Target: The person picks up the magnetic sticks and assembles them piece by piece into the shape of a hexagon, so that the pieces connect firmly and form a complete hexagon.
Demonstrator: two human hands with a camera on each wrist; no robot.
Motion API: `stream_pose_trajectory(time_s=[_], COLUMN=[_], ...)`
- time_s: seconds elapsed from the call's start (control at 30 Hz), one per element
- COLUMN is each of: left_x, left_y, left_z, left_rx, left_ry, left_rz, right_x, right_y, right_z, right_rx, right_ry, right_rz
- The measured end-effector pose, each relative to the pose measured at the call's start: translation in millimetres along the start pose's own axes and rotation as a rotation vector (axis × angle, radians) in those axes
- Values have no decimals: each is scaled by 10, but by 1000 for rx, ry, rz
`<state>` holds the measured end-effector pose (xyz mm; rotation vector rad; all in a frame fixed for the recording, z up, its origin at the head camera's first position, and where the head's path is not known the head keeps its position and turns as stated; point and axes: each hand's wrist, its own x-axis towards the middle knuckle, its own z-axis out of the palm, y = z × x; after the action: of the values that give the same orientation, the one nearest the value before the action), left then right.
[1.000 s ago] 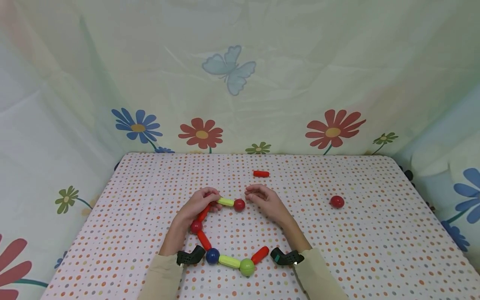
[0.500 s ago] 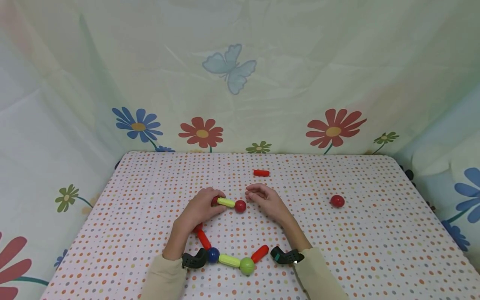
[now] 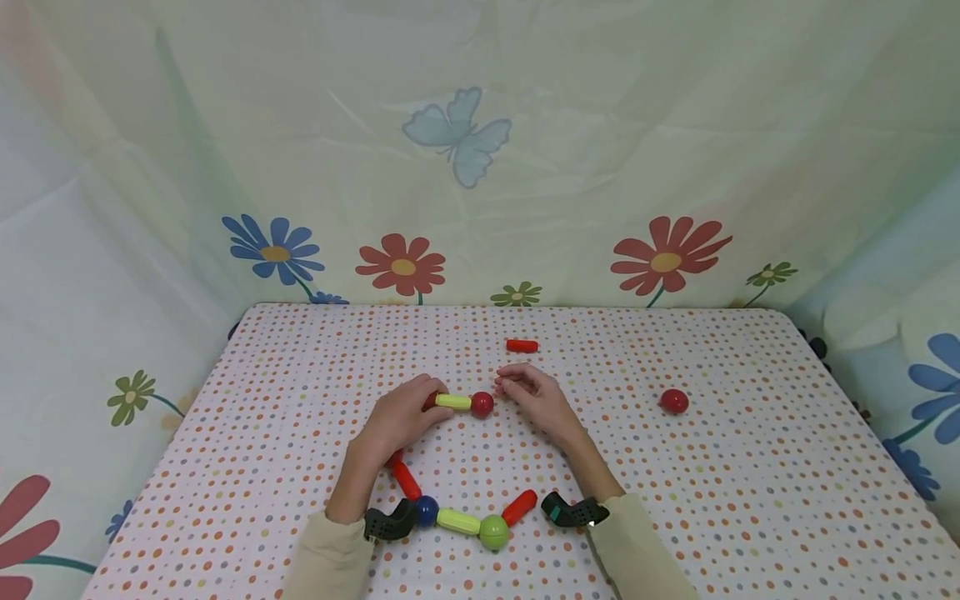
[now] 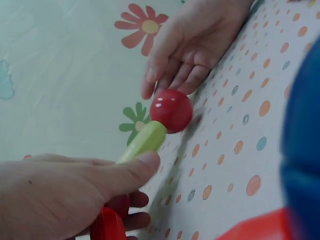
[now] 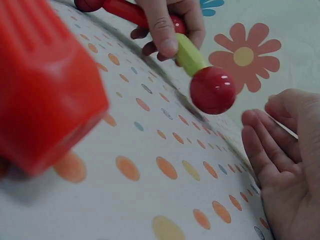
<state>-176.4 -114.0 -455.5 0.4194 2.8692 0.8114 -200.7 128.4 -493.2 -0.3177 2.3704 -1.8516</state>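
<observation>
L hand regrips; R hand close by, nothing held

Near side of the spotted bench: glossy lime-green ball w/ a short red rod on one side & a short yellow-green rod on the other, then a glossy dark-blue ball, then a second red rod running up under the L wrist. No real chg there vs. 1 s ago.

Chg is farther up. L hand has slid over the red length seen earlier. Its thumb is on the upper yellow-green rod, fingers round the glossy dark-red joint ball; exact hold is part hidden, prob. a pinch on both. That rod now lies a bit more level, w/ the glossy dark-red end ball a touch farther R: between the hands, just beside the R fingertips, apart from them. R fingers: loosely curled, narrow gap to thumb. For the job: L alone seems to steady this end, R is free.

Farther: loose dark-red ball well off to the R; beyond, a loose red rod. Both unmoved.

Brands/labels/text: none legible, incl. on the blk wrist cams.
</observation>
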Motion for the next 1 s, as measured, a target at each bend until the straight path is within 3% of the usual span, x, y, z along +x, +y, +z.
stream_pose_trajectory(time_s=[0.3, 0.47, 0.8, 1.0], left_x=[5, 22, 47, 61], left_y=[50, 18, -24, -22], left_z=[15, 39, 54, 61], left_rx=[-83, -130, -249, -257], left_ry=[22, 17, 16, 13], left_rz=[-8, 19, 69, 79], right_x=[17, 40, 171, 297], right_y=[13, 20, 34, 98], right_z=[-20, -30, -129, -155], right_rx=[-160, -266, -292, -515], right_ry=[282, 372, 395, 271], right_rz=[-38, -11, -38, -111])
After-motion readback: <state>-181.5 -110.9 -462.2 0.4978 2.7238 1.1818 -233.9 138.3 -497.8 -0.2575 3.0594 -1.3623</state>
